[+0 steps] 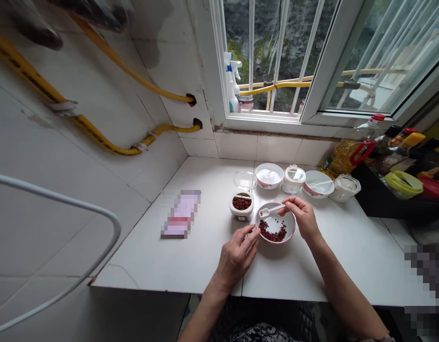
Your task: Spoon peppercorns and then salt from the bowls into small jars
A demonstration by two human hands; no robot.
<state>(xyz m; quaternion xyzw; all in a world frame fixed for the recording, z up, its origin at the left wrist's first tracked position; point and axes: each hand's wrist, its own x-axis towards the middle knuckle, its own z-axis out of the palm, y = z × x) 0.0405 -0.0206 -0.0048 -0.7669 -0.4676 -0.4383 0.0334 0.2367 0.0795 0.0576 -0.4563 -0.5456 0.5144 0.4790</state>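
My right hand (pixel 302 219) pinches the handle of a small white spoon (pixel 271 211), whose scoop hangs over a white bowl (pixel 292 228) with a pink rim. A few dark specks show in the scoop. Dark red Sichuan peppercorns (pixel 272 232) lie in a curve along the bowl's near side. With fingers apart, my left hand (pixel 237 254) rests its fingertips at the bowl's left rim. Just beyond that hand stands a small seasoning jar (pixel 242 213), its clear lid (pixel 245 180) tipped back and more peppercorns inside.
Behind are a bowl of white grains (pixel 269 176), a lidded jar (pixel 294 178), another bowl with a white spoon (pixel 318 184) and a second jar (pixel 345 188). Oil and sauce bottles (pixel 351 147) crowd the right back. A blurred pinkish object (pixel 182 213) lies left on the counter (pixel 148 261).
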